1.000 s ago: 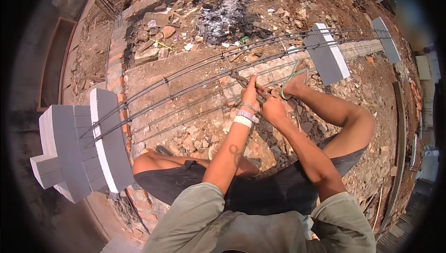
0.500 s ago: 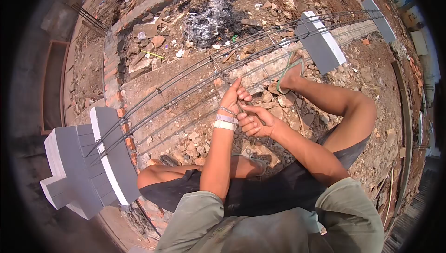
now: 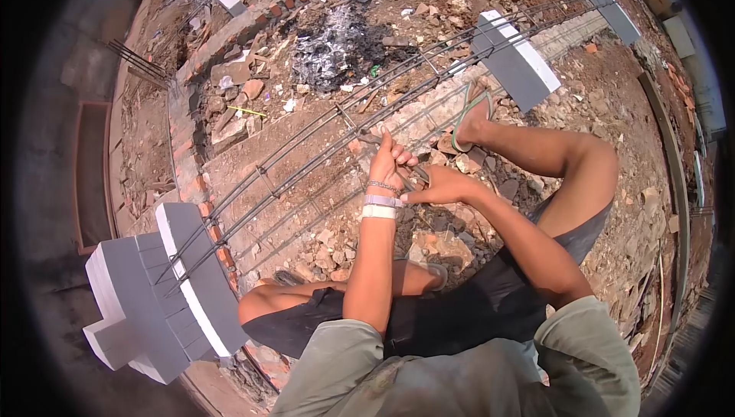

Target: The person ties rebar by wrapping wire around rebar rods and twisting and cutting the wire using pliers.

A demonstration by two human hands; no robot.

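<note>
My left hand [image 3: 390, 163] is closed round dark metal pincers [image 3: 370, 138], whose head sticks out past my thumb toward the rebar frame [image 3: 306, 153]. The head is close to a stirrup on the near bars; whether they touch I cannot tell. Behind my left hand, the handle ends run toward my right hand [image 3: 450, 186]. Its fingers are bent at the handles, and its thumb reaches toward my left wrist. The fingertips are partly hidden. Long bars and stirrups make up the frame, which slopes up from lower left to upper right.
Grey and white blocks hold up the frame: a stack [image 3: 145, 294] at left, a block [image 3: 514, 61] by my sandalled foot [image 3: 475, 122], another block [image 3: 610, 8] farther off. Rubble [image 3: 440, 249] lies below my hands. Ash [image 3: 329, 50] and a low brick edge [image 3: 184, 134] lie beyond.
My right hand has loosened from its tighter grip and shifted slightly right, its thumb now stretched out. My left hand stays on the pincers. The view has shifted a little.
</note>
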